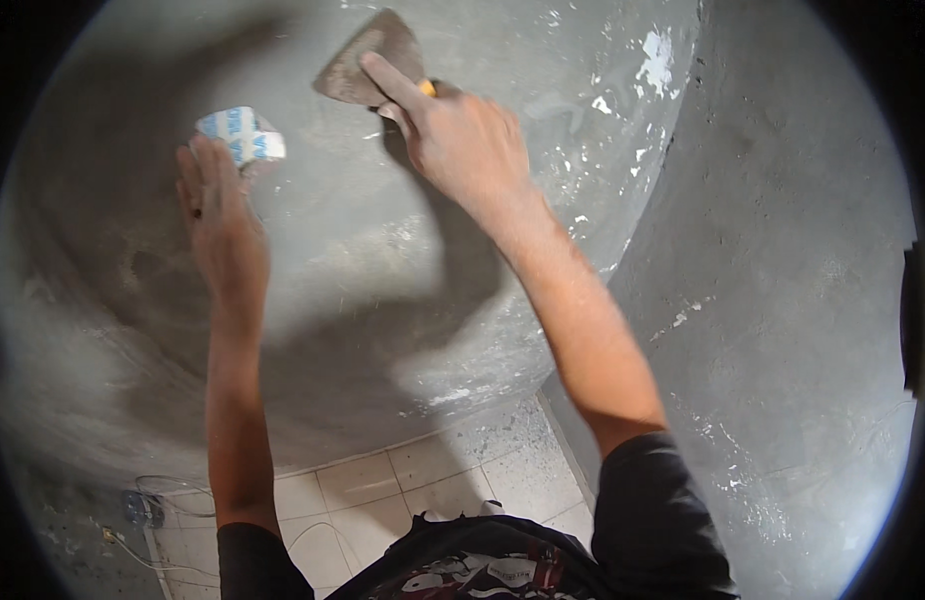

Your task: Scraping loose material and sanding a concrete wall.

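My right hand [468, 140] grips a putty knife [378, 60] by its handle, of which a bit of yellow shows. The index finger lies stretched along its wide, dusty blade, which is at the grey wall [323, 210]. Further left, my left hand [218, 205] presses a piece of sandpaper [245, 135] to the same wall. Its white backing with blue print faces me, and the fingers cover its left part. The gritty side is hidden.
A second grey wall [773, 250] meets the first at a corner on the right. White flaked patches [658, 62] dot the surface near that corner. Below lies a white tiled floor [363, 480]. A thin cable [143, 560] runs at the lower left.
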A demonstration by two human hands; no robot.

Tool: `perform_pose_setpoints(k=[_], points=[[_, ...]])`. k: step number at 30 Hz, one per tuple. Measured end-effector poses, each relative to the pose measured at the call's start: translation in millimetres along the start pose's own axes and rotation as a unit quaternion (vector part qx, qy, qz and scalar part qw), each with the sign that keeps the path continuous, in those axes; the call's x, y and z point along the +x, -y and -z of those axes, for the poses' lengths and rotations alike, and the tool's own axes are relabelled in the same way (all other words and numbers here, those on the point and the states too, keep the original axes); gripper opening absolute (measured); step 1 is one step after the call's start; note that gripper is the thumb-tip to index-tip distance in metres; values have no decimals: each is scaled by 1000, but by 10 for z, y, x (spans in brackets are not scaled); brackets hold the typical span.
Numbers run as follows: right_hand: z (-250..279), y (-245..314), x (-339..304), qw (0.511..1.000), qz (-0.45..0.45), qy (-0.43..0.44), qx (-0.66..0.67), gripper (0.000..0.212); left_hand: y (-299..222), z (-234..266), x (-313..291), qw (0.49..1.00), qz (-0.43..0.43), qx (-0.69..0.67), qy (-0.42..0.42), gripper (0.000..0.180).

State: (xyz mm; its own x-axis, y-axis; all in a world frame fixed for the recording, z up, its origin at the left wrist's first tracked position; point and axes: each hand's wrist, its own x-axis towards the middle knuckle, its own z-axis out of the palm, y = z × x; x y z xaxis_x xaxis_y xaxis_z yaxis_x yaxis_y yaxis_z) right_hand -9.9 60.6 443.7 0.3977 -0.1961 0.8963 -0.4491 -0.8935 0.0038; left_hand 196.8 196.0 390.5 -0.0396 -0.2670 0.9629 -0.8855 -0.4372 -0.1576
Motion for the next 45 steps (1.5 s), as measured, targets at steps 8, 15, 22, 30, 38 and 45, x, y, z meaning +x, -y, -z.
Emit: perform_pose_setpoints(k=[8,15,22,30,38,45], points=[[-539,-634,-2214,971,-197,135,2,57,-640,-212,-454,993,-66,-35,91,53],[15,-1178,-214,981,-127,-120,-81,49,-857,-398,685,995,-67,-42,-57,44],[120,-1401,-360,978,-182,-103,-27,48,-1033,-462,1134,993,-19,-73,87,43],[-536,-1075,-1993,966,-254,-7,42,58,-1746,-678,-317,994,-62,-14,90,56],[533,-2246,159,958,-189,-205,-68,44,-2138,-472,2004,981,-129,-115,-82,42],[-217,-1389,-1511,953,-287,-45,91,58,-2272,-869,586,980,-187,-59,40,52]])
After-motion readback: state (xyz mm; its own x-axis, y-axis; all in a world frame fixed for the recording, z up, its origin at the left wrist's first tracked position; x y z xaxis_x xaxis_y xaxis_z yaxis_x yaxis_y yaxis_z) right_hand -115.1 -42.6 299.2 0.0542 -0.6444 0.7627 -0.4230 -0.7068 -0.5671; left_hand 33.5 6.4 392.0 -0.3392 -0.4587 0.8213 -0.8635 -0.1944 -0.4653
